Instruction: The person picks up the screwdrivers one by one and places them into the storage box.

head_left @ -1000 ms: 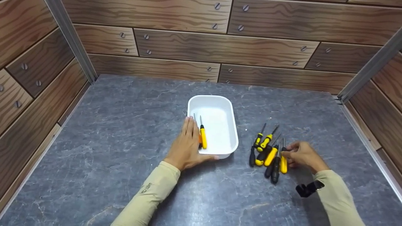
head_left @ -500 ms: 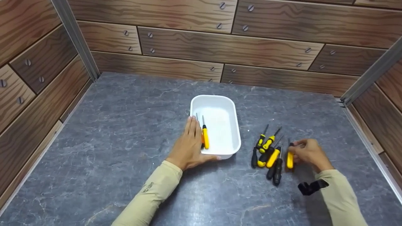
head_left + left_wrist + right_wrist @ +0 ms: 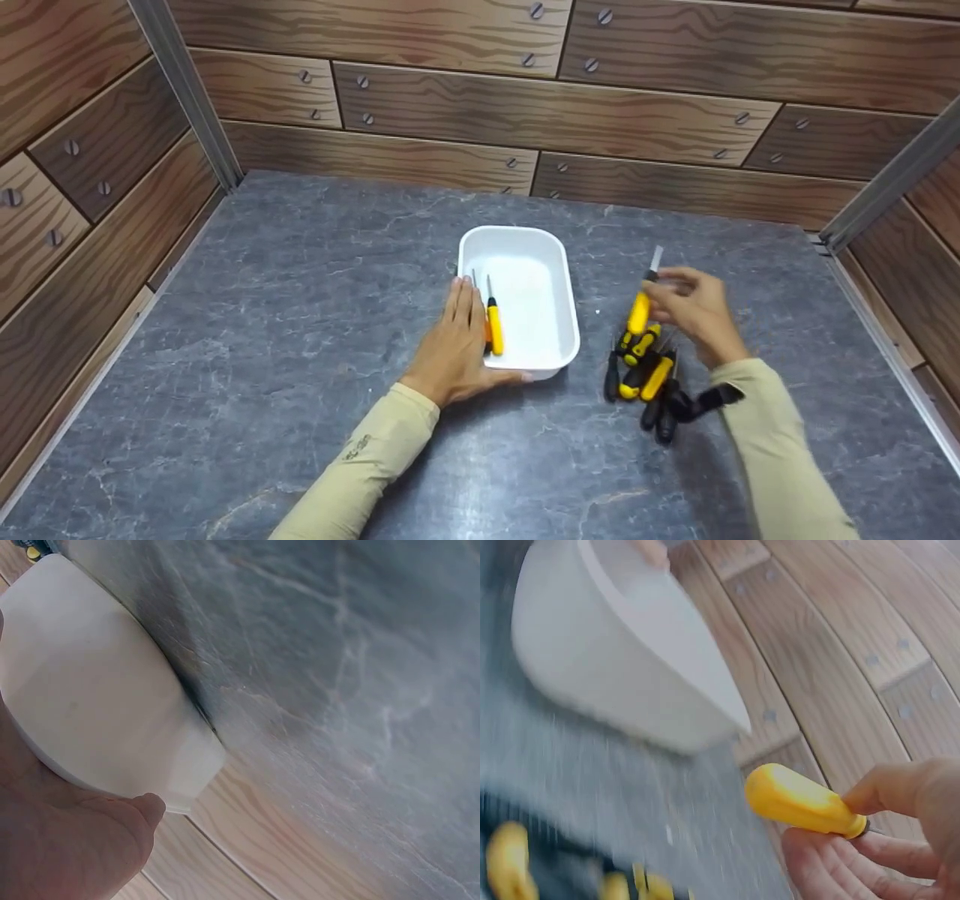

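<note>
My right hand point(image 3: 694, 311) pinches a yellow-handled screwdriver point(image 3: 640, 311) with a black collar, raised above the far side of a pile of screwdrivers point(image 3: 658, 376). In the right wrist view its yellow handle point(image 3: 802, 799) points away from the thumb and fingers. The left hand point(image 3: 450, 349) lies along the left side and near corner of a white plastic tray point(image 3: 571, 315), fingers straight and thumb spread across the near end. Inside the tray, a yellow screwdriver point(image 3: 495, 330) lies beside an orange-handled one, partly hidden by the left fingers.
The pile right of the tray holds several black and yellow screwdrivers, overlapping one another. A dark grey marbled tabletop point(image 3: 315, 262) lies beneath everything. Wood-patterned walls point(image 3: 435, 97) stand at the back and both sides. A black strap mount point(image 3: 705, 401) hangs off the right wrist.
My right hand has lifted the yellow screwdriver from the pile's right edge and carried it up, forward and leftward. The left hand stays at the tray.
</note>
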Available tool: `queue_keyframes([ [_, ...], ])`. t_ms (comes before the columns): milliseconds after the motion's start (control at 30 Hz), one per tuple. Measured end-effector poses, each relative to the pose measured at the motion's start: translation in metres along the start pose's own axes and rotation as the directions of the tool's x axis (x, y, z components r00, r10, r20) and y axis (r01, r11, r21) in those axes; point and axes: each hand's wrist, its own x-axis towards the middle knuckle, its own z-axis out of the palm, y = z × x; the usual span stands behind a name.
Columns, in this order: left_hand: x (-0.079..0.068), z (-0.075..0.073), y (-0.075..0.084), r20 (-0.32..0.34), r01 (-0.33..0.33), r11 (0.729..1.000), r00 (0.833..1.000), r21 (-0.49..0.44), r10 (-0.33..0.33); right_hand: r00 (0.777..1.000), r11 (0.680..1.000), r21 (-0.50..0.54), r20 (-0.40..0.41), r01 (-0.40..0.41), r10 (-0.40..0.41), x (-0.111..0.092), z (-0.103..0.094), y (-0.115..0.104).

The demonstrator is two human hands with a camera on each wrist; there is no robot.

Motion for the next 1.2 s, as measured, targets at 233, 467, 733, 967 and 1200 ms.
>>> queue_keyframes([
  [233, 0.0, 0.0, 0.0, 0.0, 0.005, 1.0, 1.0, -0.006, -0.005, 0.993, 0.993, 0.063, 0.06, 0.101, -0.105, 0.008, 0.058, -0.02],
  [467, 0.0, 0.002, 0.0, -0.004, 0.006, 1.0, 1.0, -0.008, -0.007, 0.982, 0.992, -0.004, 0.144, 0.126, -0.125, 0.014, 0.105, -0.018],
  [733, 0.001, 0.0, 0.002, 0.002, 0.009, 1.0, 1.0, -0.01, -0.009, 0.978, 0.972, -0.181, 0.171, 0.149, -0.118, 0.018, 0.133, -0.011],
  [967, 0.001, -0.003, 0.001, 0.016, 0.02, 1.0, 1.0, 0.004, -0.02, 0.975, 0.906, -0.388, 0.2, 0.171, -0.099, 0.018, 0.148, -0.013],
  [1200, 0.002, -0.002, 0.0, 0.032, 0.027, 0.999, 0.999, 0.029, -0.027, 0.968, 0.822, -0.537, 0.243, 0.188, -0.062, 0.02, 0.163, -0.01],
])
